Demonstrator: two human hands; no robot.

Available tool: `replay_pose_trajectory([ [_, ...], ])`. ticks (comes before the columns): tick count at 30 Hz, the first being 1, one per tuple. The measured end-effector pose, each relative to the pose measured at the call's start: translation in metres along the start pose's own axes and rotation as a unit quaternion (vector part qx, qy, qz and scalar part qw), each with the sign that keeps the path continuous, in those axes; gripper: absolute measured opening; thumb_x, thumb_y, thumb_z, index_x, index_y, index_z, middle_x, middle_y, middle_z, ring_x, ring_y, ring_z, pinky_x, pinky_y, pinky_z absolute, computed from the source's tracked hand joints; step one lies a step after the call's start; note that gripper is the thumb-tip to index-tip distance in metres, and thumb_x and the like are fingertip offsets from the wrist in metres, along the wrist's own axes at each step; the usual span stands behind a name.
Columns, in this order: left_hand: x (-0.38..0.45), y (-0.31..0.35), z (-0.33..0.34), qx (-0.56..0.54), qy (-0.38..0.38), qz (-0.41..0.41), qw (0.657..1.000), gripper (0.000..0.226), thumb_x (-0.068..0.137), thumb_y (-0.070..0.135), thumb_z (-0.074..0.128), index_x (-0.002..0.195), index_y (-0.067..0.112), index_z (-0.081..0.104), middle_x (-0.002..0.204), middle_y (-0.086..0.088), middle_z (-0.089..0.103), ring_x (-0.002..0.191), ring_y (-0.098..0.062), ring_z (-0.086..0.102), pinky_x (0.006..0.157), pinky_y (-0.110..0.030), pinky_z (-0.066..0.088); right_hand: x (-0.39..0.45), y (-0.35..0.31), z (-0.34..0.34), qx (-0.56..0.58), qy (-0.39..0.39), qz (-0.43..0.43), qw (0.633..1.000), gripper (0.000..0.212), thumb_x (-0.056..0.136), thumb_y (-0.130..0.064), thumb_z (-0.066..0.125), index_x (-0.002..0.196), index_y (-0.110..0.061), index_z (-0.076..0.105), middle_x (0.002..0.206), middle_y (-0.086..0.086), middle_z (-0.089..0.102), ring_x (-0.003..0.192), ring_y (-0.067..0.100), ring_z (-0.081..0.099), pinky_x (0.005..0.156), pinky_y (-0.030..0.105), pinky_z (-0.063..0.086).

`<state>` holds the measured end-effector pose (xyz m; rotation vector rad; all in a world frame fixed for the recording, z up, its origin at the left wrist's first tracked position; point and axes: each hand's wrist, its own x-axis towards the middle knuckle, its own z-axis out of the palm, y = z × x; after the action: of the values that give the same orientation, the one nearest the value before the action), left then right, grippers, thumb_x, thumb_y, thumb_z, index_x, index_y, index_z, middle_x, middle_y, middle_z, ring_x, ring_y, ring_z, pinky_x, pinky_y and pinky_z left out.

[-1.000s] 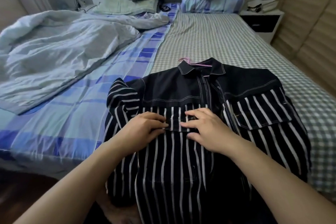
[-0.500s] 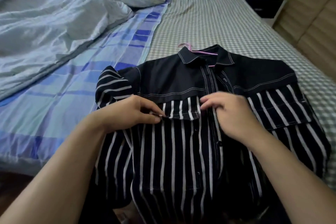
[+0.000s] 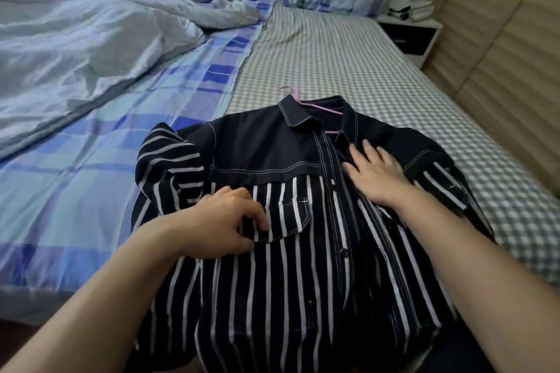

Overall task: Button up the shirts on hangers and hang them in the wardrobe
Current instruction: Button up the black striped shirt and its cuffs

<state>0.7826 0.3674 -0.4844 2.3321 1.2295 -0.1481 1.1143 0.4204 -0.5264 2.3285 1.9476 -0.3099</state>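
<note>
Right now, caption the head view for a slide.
Left hand gripping the striped shirt pocket flap, right hand flat near its collar.

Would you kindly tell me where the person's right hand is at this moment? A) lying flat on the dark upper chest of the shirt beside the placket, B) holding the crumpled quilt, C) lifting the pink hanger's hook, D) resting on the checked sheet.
A: the right hand lies with straight fingers on the shirt, just below the collar, while the pink hanger is untouched.
</note>
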Motion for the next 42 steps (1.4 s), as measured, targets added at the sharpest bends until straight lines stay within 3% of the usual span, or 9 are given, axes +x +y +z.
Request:
replay_pose_trajectory([
  [6,0.021,0.036,-0.014,-0.01,0.097,-0.064,0.993,0.035,0.096,0.053,0.057,0.082,0.024,0.07,0.085,0.008,0.066,0.084,-0.01,0.063,0.086,-0.036,0.05,0.001,0.002,0.009,0.047,0.055,-0.012,0.997,0.065,0.104,-0.06,0.022,0.162,-0.03,0.014,0.171,0.001,-0.001,0.156,0.03,0.002,0.126,0.047,0.004],
  [8,0.053,0.055,-0.024,-0.046,0.208,-0.028,0.977,0.014,0.095,0.041,0.062,0.099,0.03,0.07,0.093,0.009,0.064,0.093,-0.014,0.062,0.083,-0.031,0.048,0.0,0.002,0.014,0.075,0.082,-0.023,0.994,0.065,0.104,-0.058,0.028,0.161,-0.028,0.018,0.17,0.003,0.004,0.155,0.029,0.005,0.126,0.046,0.005],
  [12,0.135,0.065,-0.052,-0.022,0.327,0.002,0.945,0.049,0.094,0.028,0.063,0.141,0.022,0.052,0.132,-0.005,0.055,0.125,-0.026,0.049,0.105,-0.039,0.042,0.0,0.007,0.014,0.141,0.133,-0.032,0.981,0.065,0.1,-0.06,0.038,0.156,-0.027,0.032,0.168,0.002,0.019,0.154,0.027,0.013,0.126,0.045,0.014],
  [21,0.216,0.031,-0.112,0.227,0.158,0.084,0.957,0.027,0.097,0.026,0.063,0.122,0.031,0.07,0.114,-0.003,0.073,0.109,-0.03,0.065,0.091,-0.035,0.047,-0.002,-0.021,-0.019,0.229,0.374,-0.016,0.899,0.025,0.096,-0.038,0.061,0.096,-0.015,0.071,0.103,0.001,0.057,0.104,0.021,0.049,0.093,0.034,0.045],
  [25,0.22,0.043,-0.123,0.225,0.044,0.021,0.973,0.019,0.103,0.029,0.055,0.115,0.02,0.065,0.112,-0.007,0.069,0.104,-0.029,0.063,0.085,-0.032,0.045,0.022,-0.054,-0.035,0.274,0.214,0.096,0.933,0.049,0.099,-0.054,0.051,0.115,-0.008,0.062,0.115,0.009,0.065,0.113,0.029,0.057,0.089,0.039,0.047],
  [29,0.195,0.056,-0.111,0.17,0.132,-0.011,0.977,0.016,0.101,0.032,0.056,0.109,0.026,0.067,0.11,-0.001,0.07,0.104,-0.026,0.063,0.09,-0.036,0.049,0.039,-0.047,-0.035,0.302,0.158,0.157,0.927,0.032,0.099,-0.038,0.06,0.113,-0.009,0.062,0.11,0.011,0.068,0.103,0.032,0.066,0.073,0.036,0.049],
  [35,0.116,0.08,-0.064,-0.199,0.311,-0.015,0.929,0.012,0.097,0.027,0.066,0.086,0.026,0.071,0.078,0.01,0.071,0.074,-0.001,0.064,0.071,-0.019,0.046,-0.01,-0.01,-0.07,0.604,0.16,0.057,0.778,0.005,0.089,-0.008,0.07,0.087,-0.013,0.071,0.082,0.005,0.074,0.078,0.022,0.072,0.065,0.031,0.058],
  [39,0.091,0.091,-0.058,-0.403,0.324,-0.023,0.855,0.011,0.096,0.021,0.07,0.089,0.021,0.079,0.084,-0.001,0.078,0.085,-0.021,0.075,0.087,-0.041,0.06,-0.06,-0.021,-0.092,0.768,0.107,-0.014,0.631,0.007,0.09,-0.006,0.074,0.089,-0.013,0.072,0.083,0.001,0.073,0.076,0.013,0.07,0.069,0.027,0.056],
  [42,0.081,0.094,-0.057,-0.441,0.319,-0.016,0.839,0.01,0.095,0.019,0.071,0.09,0.021,0.079,0.084,-0.002,0.078,0.084,-0.02,0.076,0.085,-0.039,0.06,-0.079,-0.028,-0.078,0.749,0.135,0.028,0.648,0.007,0.089,-0.011,0.075,0.084,-0.012,0.071,0.078,0.0,0.076,0.078,0.016,0.074,0.074,0.03,0.058],
])
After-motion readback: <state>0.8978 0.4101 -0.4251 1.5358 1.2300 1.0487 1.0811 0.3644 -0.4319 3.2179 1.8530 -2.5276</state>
